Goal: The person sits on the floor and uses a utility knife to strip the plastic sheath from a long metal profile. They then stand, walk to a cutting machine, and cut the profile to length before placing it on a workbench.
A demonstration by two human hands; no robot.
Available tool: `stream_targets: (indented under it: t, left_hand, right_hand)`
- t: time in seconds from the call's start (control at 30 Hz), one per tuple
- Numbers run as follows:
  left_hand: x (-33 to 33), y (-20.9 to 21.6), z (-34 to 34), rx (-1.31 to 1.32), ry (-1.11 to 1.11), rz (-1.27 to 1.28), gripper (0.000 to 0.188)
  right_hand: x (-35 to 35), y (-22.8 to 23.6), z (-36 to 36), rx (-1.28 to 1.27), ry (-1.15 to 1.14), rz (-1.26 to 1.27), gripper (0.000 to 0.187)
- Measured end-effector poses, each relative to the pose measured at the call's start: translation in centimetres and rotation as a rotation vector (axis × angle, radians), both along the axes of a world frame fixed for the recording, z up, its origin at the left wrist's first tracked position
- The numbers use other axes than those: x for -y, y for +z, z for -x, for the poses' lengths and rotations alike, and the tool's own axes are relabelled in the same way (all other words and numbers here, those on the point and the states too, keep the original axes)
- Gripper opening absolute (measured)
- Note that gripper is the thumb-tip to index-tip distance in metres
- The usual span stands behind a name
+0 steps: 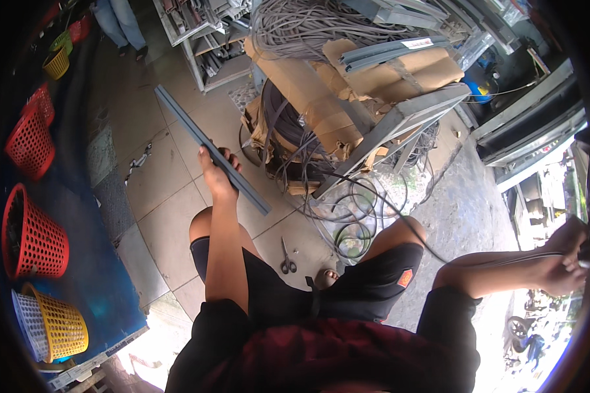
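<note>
Seated at work, a person grips a grooved gray bar [196, 133] in a closed left hand [217, 173], its long axis slanting from far left to near right above the tiled floor. Well apart at far right, the right hand [565, 267] curls tight around a dark flexible strip [388, 204] stretching from loose coils [357, 226] ahead, beside torn cardboard [321, 124].

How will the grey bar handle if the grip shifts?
Likely stiff: the grey bar looks straight on both sides of the grip. Probably fairly light, as the left hand alone holds it. Being long and slim, it may tip if held nearer one end.
</note>
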State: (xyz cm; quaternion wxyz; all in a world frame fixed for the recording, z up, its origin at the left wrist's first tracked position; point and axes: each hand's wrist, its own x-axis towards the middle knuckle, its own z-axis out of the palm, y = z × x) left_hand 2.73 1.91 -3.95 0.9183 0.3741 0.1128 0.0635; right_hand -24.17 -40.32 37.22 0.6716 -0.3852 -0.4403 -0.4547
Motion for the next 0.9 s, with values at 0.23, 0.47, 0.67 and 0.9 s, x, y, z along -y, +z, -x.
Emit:
stream_targets:
  t: [0.23,0.47,0.67,0.9]
  left_hand:
    - [1.5,1.3,-0.3,-0.13,-0.002,0.017,0.052]
    - [0.8,-0.6,0.1,-0.204,0.01,0.14,0.043]
    - [0.4,-1.6,-0.2,-0.225,0.1,0.146,0.048]
    - [-1.3,-3.5,-1.1,-0.288,0.084,0.405,0.048]
  right_hand:
    - [-6.3,-14.7,-9.8,-0.866,0.38,-0.008,0.023]
    - [-12.2,-23.4,-13.1,-0.926,0.43,0.162,0.051]
    - [-15.8,-26.9,-12.1,-1.168,0.296,0.685,0.044]
    - [-15.8,-27.8,-11.8,-1.158,0.693,0.167,0.023]
